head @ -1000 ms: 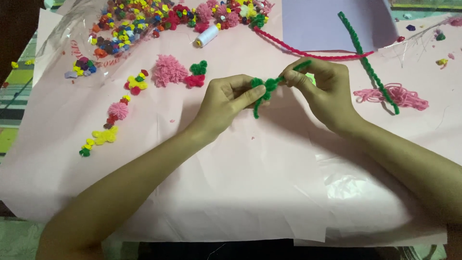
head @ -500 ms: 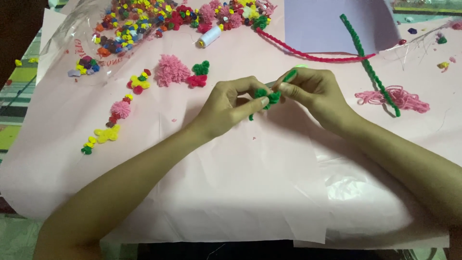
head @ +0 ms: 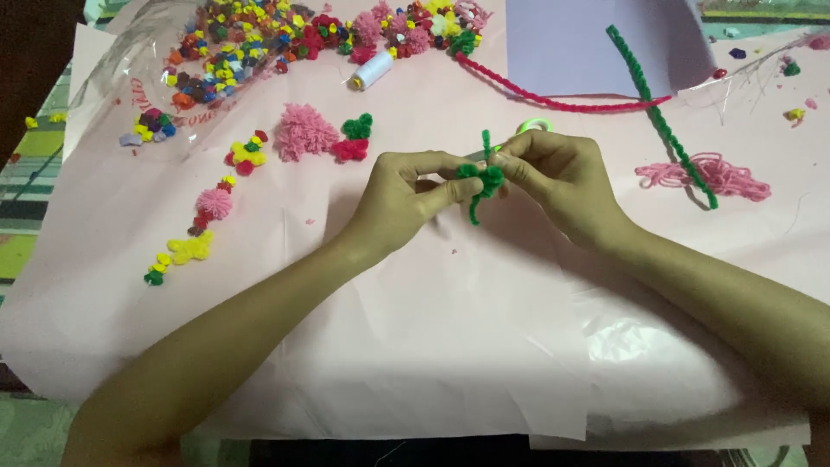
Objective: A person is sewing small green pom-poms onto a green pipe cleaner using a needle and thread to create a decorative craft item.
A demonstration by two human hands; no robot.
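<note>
My left hand [head: 402, 201] and my right hand [head: 562, 177] meet over the middle of a pink paper sheet [head: 415, 346]. Between their fingertips they pinch a small green pipe cleaner piece [head: 481, 179] twisted into curled loops, with one short end sticking up and one tail hanging down. Both hands grip it, thumbs and forefingers closed on it. A pale green ring [head: 534, 126] lies just behind my right hand.
A long green pipe cleaner [head: 661, 117] and a red one [head: 553, 100] lie at the back right near a lilac sheet [head: 588, 43]. Pink yarn [head: 705, 175] is at right. A white thread spool [head: 372, 71], a pink pompom [head: 303, 131] and several small coloured pieces lie at left and back.
The green piece has been turned in my fingers; its free end that pointed to the upper right now stands upright and looks shorter. Both hands stayed in about the same place.
</note>
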